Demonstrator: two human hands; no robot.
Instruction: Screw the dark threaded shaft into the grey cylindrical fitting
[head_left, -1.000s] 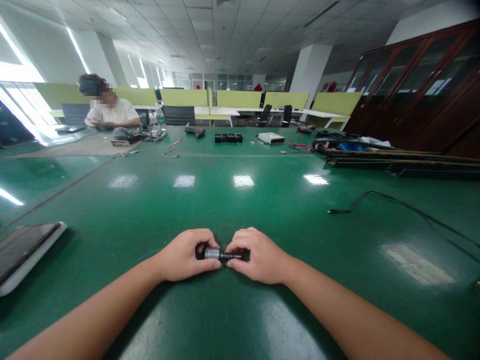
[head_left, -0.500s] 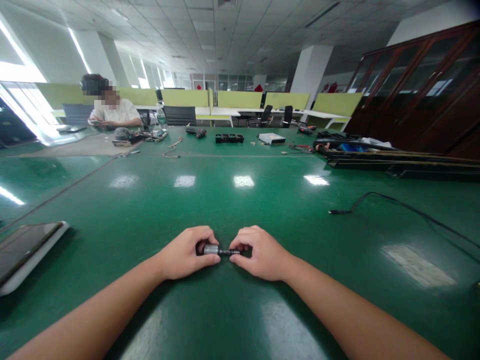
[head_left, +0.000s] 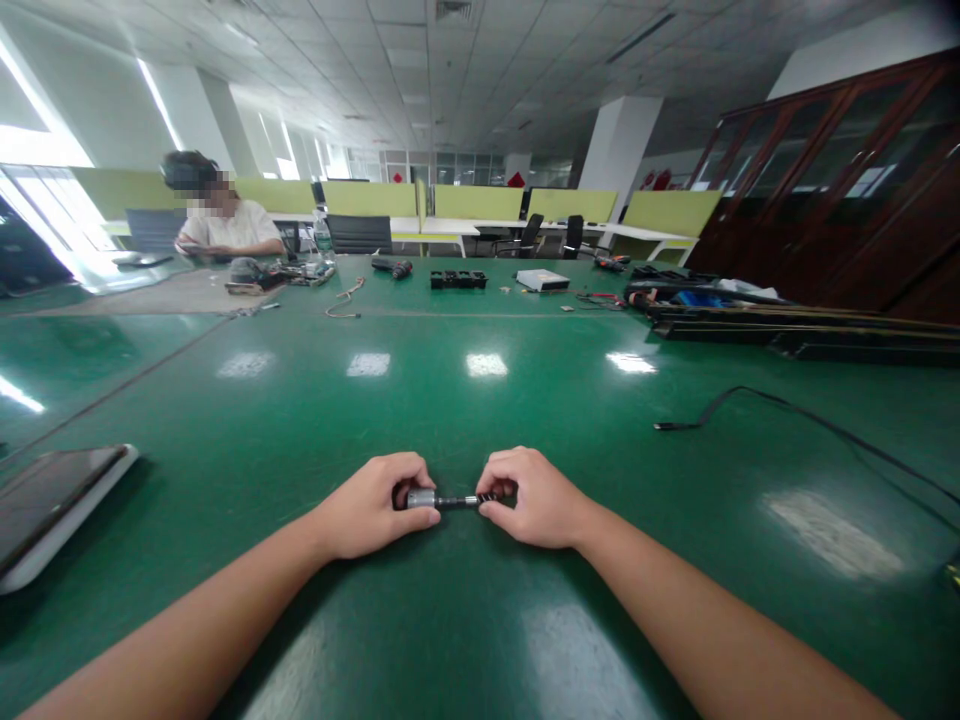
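Low over the green table (head_left: pixel 420 400), my left hand (head_left: pixel 371 508) is closed with thumb and fingers round a short silver metal cylinder (head_left: pixel 421 498). From its right end runs a thin dark rod (head_left: pixel 454 502) with a bright metal stretch. My right hand (head_left: pixel 534 500) pinches a dark, ridged piece (head_left: pixel 489 497) at the rod's far end, partly hidden by the fingers. Cylinder, rod and ridged piece lie in one level line between the two hands. The exact kind of part cannot be made out.
A phone (head_left: pixel 56 490) rests on a white slab at the left. To the right trails a black cable (head_left: pixel 787 400). Along the far side are a power drill (head_left: pixel 392 266), a black block (head_left: pixel 458 280), a silver box (head_left: pixel 542 279) and long black profiles (head_left: pixel 810 325). A person (head_left: pixel 225 220) sits far left.
My right hand has slid right, away from the left, exposing more of the rod and its bright stretch. The left hand stays in place on the cylinder.
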